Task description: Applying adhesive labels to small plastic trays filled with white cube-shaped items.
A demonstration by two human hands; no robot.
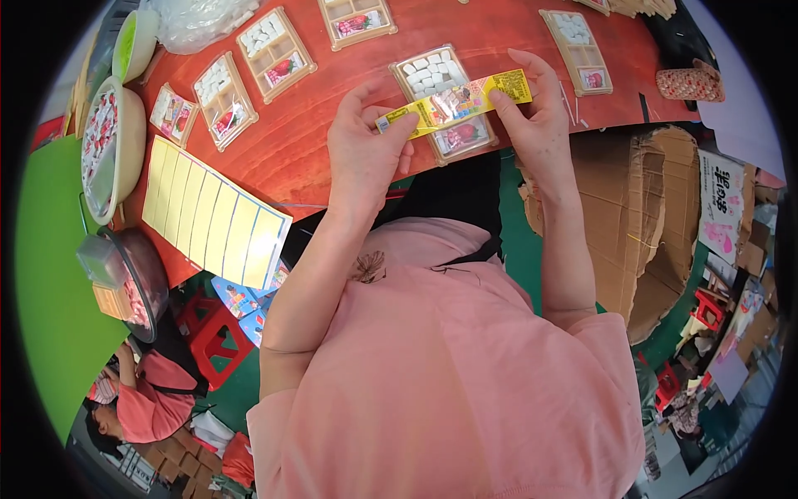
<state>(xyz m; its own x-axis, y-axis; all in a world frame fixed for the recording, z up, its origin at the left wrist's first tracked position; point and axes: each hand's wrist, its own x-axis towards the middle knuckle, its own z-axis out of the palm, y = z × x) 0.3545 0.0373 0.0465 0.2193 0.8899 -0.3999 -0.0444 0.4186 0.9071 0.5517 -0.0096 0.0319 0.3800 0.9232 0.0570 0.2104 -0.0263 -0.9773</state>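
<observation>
Between my two hands a yellow printed label strip point(457, 106) is stretched out, tilted up toward the right. My left hand point(366, 137) pinches its left end, thumb on top. The other end is pinched by my right hand point(536, 116). Just beneath the strip lies a divided tray point(492, 137) with white marshmallow-like pieces in its far part and a red-printed packet in its near part. The strip hides the tray's middle; whether the two touch I cannot tell.
More filled trays point(277, 55) stand on the red table point(349, 75), left, back and right point(577, 51). A pale yellow label sheet point(214, 212) overhangs the left edge. Nearby is a cream basin point(131, 141) of packets. A large cardboard box point(611, 216) sits right; a co-worker point(154, 399) is lower left.
</observation>
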